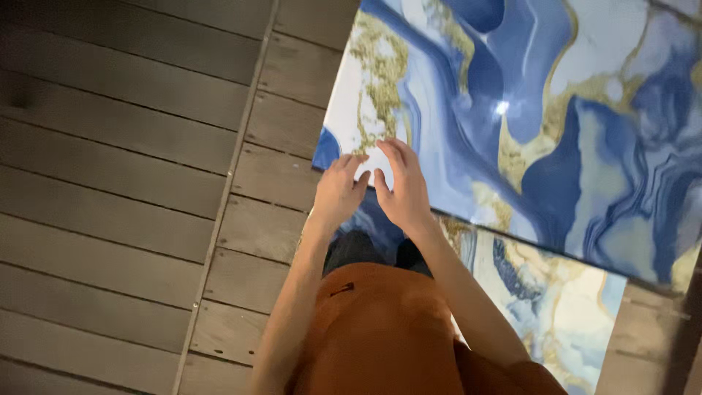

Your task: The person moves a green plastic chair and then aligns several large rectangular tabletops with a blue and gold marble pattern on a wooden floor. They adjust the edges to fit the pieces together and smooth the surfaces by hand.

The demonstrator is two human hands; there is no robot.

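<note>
The large glossy panel marbled in blue, white and gold (526, 110) is being pressed at its lower left corner by the left hand (338, 192) and right hand (401, 189), fingers spread flat, nothing being gripped. Even, flat pressure is being called for, judging by the glare. A matching second panel (556, 300) is lying alongside on grey wooden decking boards (124, 183).

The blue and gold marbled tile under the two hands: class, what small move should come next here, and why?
Probably a gentle press and slide of the upper marbled tile to square it. Both the left hand and right hand lie flat at its lower left corner, where its edge overlaps a second matching tile and sits askew to the grey floor boards. Whether it is bedded cannot be seen.
</note>
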